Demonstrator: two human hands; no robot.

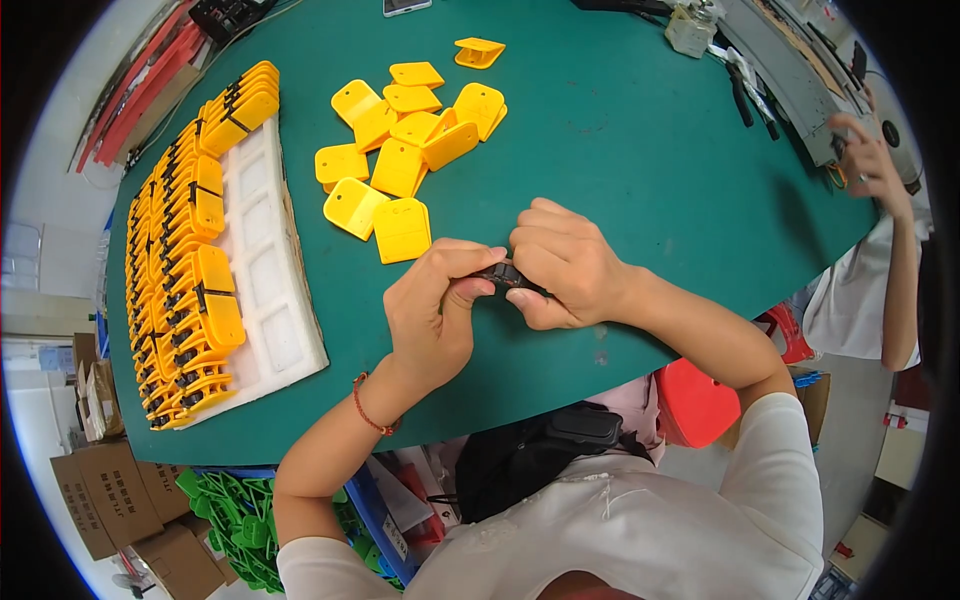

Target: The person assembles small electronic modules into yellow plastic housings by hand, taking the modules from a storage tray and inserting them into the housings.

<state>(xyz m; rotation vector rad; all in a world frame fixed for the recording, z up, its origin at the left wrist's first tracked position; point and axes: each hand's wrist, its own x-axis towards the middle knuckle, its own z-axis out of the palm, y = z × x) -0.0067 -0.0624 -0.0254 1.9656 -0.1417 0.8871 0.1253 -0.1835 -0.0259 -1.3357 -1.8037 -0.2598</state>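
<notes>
My left hand (pixel 437 305) pinches one end of a small black part (pixel 502 273) between thumb and fingers. My right hand (pixel 572 266) is closed around its other end, thumb beneath and fingers curled over. Both hands are raised near the front edge of the green table, and they cover much of the part, so its exact kind is hard to make out. Just beyond my left hand lies a yellow folded plastic piece (pixel 402 232), the closest of a loose scatter of such yellow pieces (pixel 399 168).
At left, a white foam tray (pixel 290 300) carries rows of yellow pieces (pixel 212 290) with black parts on them. Pliers (pixel 738 95) and a glass bottle (pixel 690 30) lie at the far right. Another person's hand (pixel 868 160) is at the right. Green pieces (pixel 235 525) fill a bin below.
</notes>
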